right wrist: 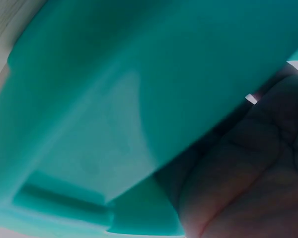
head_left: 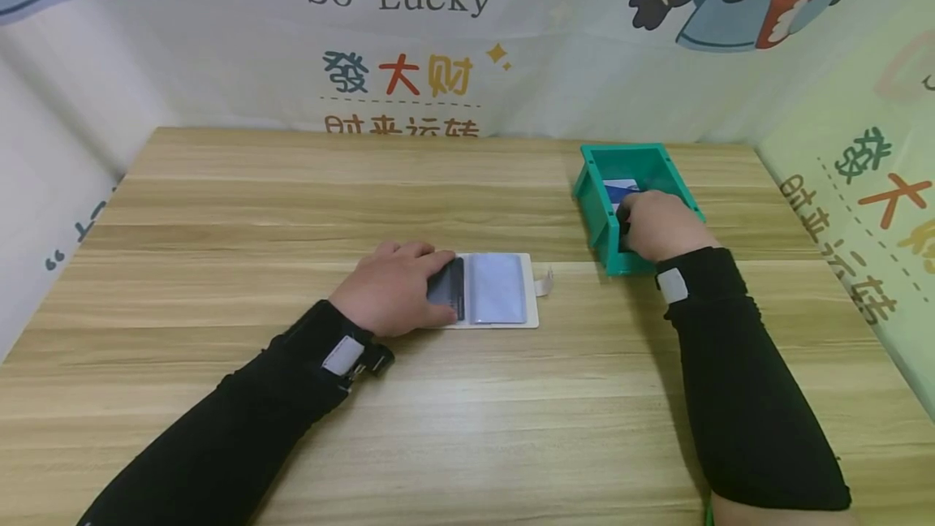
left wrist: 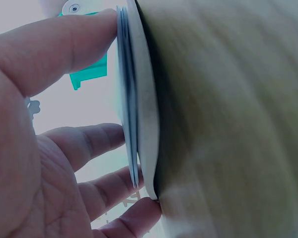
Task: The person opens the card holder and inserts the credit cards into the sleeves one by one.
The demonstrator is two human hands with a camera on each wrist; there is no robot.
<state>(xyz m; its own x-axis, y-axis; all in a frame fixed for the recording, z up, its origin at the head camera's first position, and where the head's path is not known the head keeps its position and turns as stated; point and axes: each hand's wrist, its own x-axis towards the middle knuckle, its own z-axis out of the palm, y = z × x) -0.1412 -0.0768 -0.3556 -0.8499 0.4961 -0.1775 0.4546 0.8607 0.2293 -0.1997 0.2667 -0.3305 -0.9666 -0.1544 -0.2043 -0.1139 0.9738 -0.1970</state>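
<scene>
An opened card holder (head_left: 532, 291) with clear sleeves lies on the wooden table. A dark card (head_left: 447, 291) shows in its left half. My left hand (head_left: 390, 286) rests on that half, thumb and fingers spread over it. From the left wrist view, the thumb presses the sleeves (left wrist: 129, 99) and the other fingertips meet the edge of the cover (left wrist: 148, 109). My right hand (head_left: 661, 226) reaches into a green bin (head_left: 602, 226), beside a blue and white card (head_left: 621, 189). Its fingertips are hidden next to something dark, and I cannot tell whether they grip it.
The bin stands toward the back right, and its wall (right wrist: 114, 114) fills much of the right wrist view. A strap with a snap (head_left: 544, 284) sticks out from the holder's right side. Printed cloth (head_left: 555, 88) hangs behind the table (head_left: 292, 201) and along both sides.
</scene>
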